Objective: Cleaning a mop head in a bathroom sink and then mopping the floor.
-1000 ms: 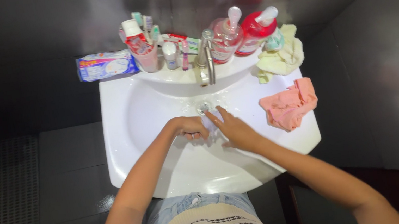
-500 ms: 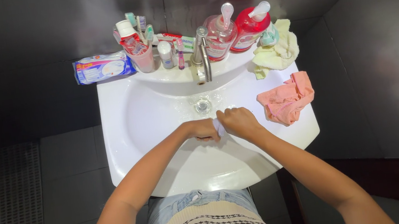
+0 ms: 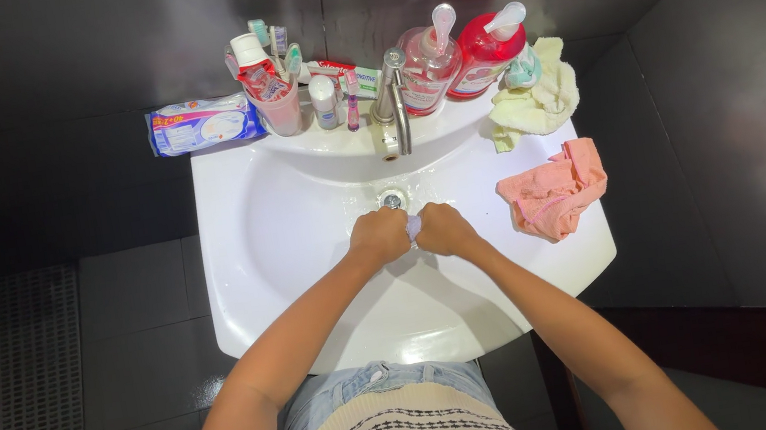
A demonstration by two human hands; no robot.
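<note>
Mid-wring, by the look of it: a small pale cloth [image 3: 413,229] bunched between both fists over the bowl of the white sink [image 3: 239,267], just below the drain [image 3: 391,200]. Only a sliver of the cloth visible between the knuckles, the rest hidden inside the fists. No stream visible from the metal tap [image 3: 392,107], though the basin around the drain looks wet. Judged from that, wetting or rinsing done, squeezing in hand. Two more cloths waiting on the right rim: a pink one [image 3: 554,194] crumpled near the edge, a pale yellow one [image 3: 536,101] behind it beside the red pump bottle [image 3: 485,53].

Left hand [image 3: 379,237] curled into a fist, grip closed tight on the left end of the cloth, knuckles up, forearm running in from the lower left. Right hand [image 3: 444,230] likewise fisted, grip closed on the other end, forearm coming in from the lower right. Fists touching or nearly so, wrists level, both held low over the middle of the basin. Elbows spread, arms meeting in a narrow V above the sink's front rim.
</note>
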